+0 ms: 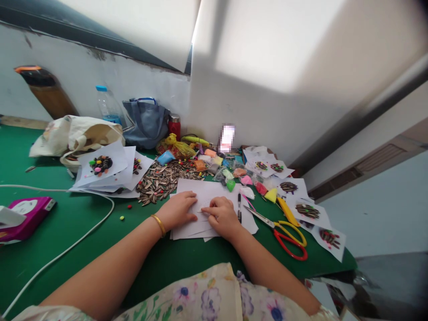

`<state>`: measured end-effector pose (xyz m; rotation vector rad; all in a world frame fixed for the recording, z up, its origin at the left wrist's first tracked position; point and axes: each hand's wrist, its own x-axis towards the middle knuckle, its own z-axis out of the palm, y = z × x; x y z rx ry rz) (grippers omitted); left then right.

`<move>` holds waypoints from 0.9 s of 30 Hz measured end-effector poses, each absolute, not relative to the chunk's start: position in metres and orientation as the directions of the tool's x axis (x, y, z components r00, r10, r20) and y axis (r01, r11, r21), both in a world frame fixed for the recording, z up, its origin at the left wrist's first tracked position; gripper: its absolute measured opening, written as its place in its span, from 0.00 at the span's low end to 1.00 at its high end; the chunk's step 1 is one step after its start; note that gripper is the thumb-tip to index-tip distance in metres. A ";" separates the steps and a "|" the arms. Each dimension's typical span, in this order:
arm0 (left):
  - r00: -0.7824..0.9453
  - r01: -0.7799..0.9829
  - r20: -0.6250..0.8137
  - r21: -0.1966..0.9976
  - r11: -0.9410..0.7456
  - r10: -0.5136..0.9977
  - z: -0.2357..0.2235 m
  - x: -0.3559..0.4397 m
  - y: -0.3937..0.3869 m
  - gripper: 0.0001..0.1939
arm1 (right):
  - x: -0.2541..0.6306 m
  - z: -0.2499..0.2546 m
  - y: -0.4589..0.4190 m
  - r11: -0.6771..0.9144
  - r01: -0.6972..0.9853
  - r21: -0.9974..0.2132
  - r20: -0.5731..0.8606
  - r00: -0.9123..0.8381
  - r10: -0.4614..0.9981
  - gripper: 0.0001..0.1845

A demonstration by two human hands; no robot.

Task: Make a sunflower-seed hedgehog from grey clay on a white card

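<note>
My left hand [179, 208] lies flat and open on the left part of a stack of white paper [190, 231]. A gold bangle [158, 225] circles that wrist. My right hand [221, 216] rests on the same sheets with its index finger stretched out, the tip touching the top sheet, and the other fingers curled. I see nothing held in it. Faint marks on the paper near the fingertip are too small to read. A black pen [239, 207] lies just right of this hand, and scissors [279, 227] with yellow and red handles lie farther right.
Behind the paper is a heap of sunflower seeds [163, 178], beside bags of coloured clay [230, 185]. Sheets with seed pictures lie left [115, 165] and right [307, 210]. A white cable [96, 223] crosses the green table [83, 263]. A phone [227, 137] leans at the wall.
</note>
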<state>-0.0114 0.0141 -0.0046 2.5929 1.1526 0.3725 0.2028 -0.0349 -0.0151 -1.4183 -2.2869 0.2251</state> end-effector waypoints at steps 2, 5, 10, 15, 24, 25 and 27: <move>0.648 0.680 0.117 0.357 -0.641 0.753 -0.003 -0.011 0.014 0.26 | 0.203 -0.014 -0.035 0.477 0.804 -0.355 0.277 -0.397 0.875 0.19; 0.639 0.683 0.106 0.376 -0.626 0.762 -0.002 -0.011 0.013 0.24 | 0.204 -0.014 -0.035 0.494 0.798 -0.346 0.282 -0.413 0.866 0.18; 0.639 0.678 0.115 0.383 -0.628 0.760 -0.004 -0.011 0.014 0.25 | 0.202 -0.015 -0.036 0.520 0.788 -0.328 0.291 -0.439 0.850 0.19; 0.643 0.674 0.120 0.381 -0.633 0.757 -0.005 -0.011 0.014 0.25 | 0.201 -0.014 -0.037 0.518 0.795 -0.316 0.288 -0.440 0.851 0.20; 0.645 0.685 0.107 0.358 -0.634 0.757 -0.005 -0.011 0.014 0.27 | 0.201 -0.014 -0.036 0.485 0.819 -0.305 0.278 -0.411 0.868 0.21; 0.645 0.685 0.107 0.357 -0.635 0.756 -0.005 -0.011 0.014 0.27 | 0.201 -0.015 -0.036 0.479 0.824 -0.303 0.277 -0.405 0.871 0.21; 0.650 0.681 0.109 0.356 -0.640 0.752 -0.004 -0.011 0.014 0.27 | 0.201 -0.016 -0.035 0.466 0.833 -0.299 0.275 -0.393 0.878 0.22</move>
